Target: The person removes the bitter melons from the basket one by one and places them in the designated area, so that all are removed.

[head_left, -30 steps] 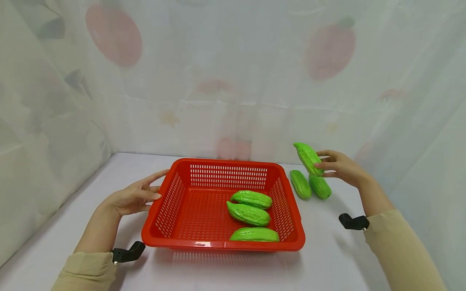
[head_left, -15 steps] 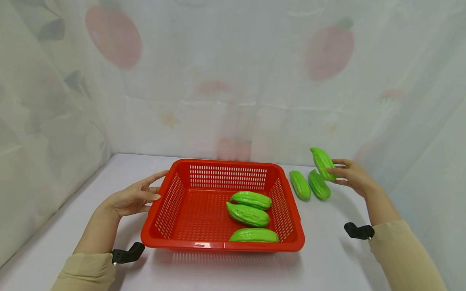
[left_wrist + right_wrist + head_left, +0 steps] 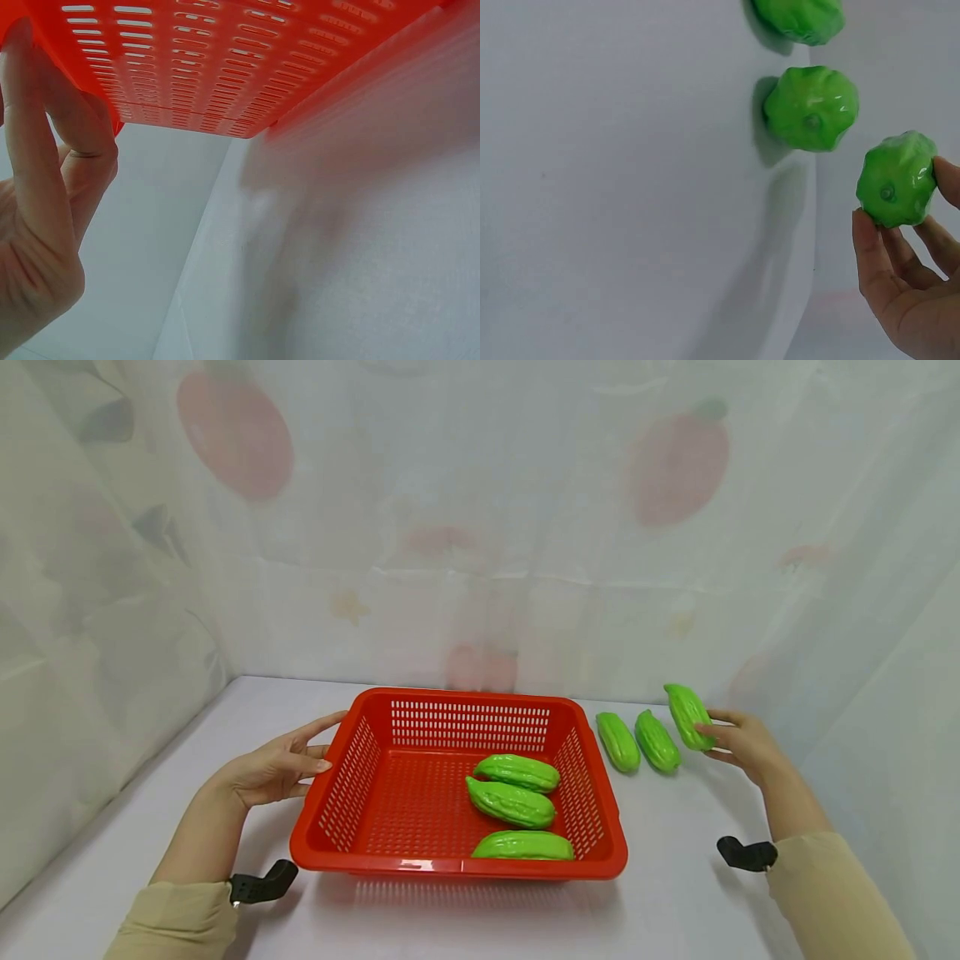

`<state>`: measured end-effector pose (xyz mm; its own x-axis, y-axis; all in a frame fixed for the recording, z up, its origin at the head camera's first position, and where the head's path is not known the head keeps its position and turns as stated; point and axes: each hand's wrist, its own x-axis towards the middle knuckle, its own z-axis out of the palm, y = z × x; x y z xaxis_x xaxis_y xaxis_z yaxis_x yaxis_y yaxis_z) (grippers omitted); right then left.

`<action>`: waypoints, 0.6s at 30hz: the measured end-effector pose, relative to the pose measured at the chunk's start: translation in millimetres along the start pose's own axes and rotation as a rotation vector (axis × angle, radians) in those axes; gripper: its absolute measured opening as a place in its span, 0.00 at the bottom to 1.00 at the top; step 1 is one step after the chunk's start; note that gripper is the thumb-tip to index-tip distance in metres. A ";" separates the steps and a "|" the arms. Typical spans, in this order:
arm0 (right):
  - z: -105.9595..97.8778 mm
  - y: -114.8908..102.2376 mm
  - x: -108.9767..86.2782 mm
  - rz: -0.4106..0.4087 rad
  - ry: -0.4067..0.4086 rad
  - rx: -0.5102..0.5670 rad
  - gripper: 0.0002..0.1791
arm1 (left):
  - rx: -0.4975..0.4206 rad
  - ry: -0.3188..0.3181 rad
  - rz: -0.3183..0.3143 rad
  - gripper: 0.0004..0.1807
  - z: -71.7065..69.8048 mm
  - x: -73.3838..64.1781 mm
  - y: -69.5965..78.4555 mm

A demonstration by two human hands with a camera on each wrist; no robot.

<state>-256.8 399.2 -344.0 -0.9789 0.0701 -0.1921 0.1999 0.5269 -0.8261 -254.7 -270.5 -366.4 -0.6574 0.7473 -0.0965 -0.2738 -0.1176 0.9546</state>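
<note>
My right hand (image 3: 742,743) holds a green bitter melon (image 3: 688,717) between thumb and fingers, raised off the table at the right. In the right wrist view, the held bitter melon (image 3: 897,180) shows its blunt end. Two more lie on the table left of that hand: one bitter melon (image 3: 657,742) close by, another bitter melon (image 3: 618,742) beside the basket. At the left, my left hand (image 3: 273,767) grips the side rim of the red plastic basket (image 3: 463,865). Bent fingers (image 3: 90,150) reach the rim from below in the left wrist view.
Inside the basket's right half lie three bitter melons, the middle bitter melon (image 3: 512,802) near the far bitter melon (image 3: 517,772), the third bitter melon (image 3: 523,844) by the front wall. A white table (image 3: 675,893) lies beneath. Printed curtains (image 3: 555,527) hang behind.
My right hand has moved right and somewhat downward with the bitter melon, away from above the two lying on the table. My left hand and the basket have stayed in place.
</note>
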 end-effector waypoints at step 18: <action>1.3 23.2 0.7 0.126 0.066 -0.020 0.43 | -0.004 -0.003 -0.001 0.41 -0.4 0.1 0.1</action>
<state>-252.8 410.4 -364.0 -0.9469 0.1922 -0.2578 0.3212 0.5273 -0.7866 -255.0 -270.7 -366.5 -0.6552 0.7493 -0.0967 -0.2776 -0.1198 0.9532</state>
